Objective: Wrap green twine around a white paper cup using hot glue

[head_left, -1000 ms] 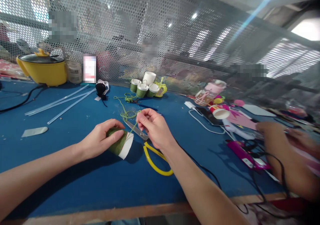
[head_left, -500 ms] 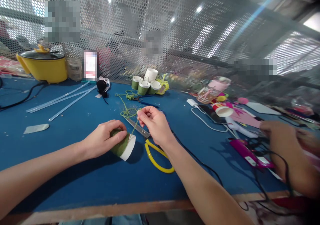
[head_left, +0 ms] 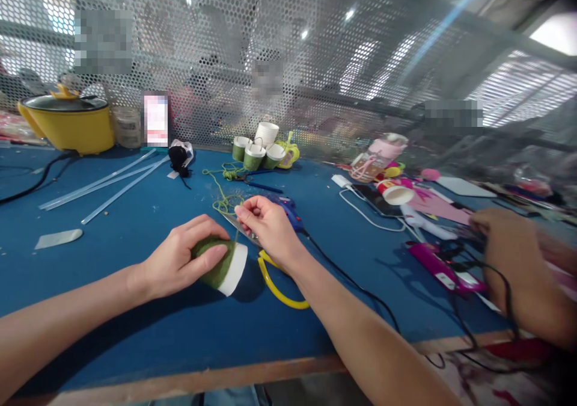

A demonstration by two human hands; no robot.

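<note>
My left hand [head_left: 183,263] is wrapped round a paper cup [head_left: 224,267] lying on its side on the blue table; most of the cup is covered in green yarn and its open end is bare white. My right hand [head_left: 265,228] pinches a thin green yarn strand [head_left: 237,233] that runs down to the cup. Loose green yarn [head_left: 224,200] trails away behind the hands. Yellow-handled scissors [head_left: 273,276] lie on the table under my right wrist, their blades pointing back toward the yarn.
Several yarn-covered cups [head_left: 255,153] stand at the back by the mesh wall. A blue glue gun [head_left: 288,209] lies behind my right hand. Glue sticks [head_left: 108,186] and a yellow pot [head_left: 67,126] are at the left. Another person's hand [head_left: 514,261] works among cables and a pink tool [head_left: 444,270] at right.
My right hand has moved down and left, closer to the cup, shortening the strand. The left hand keeps its grip on the cup.
</note>
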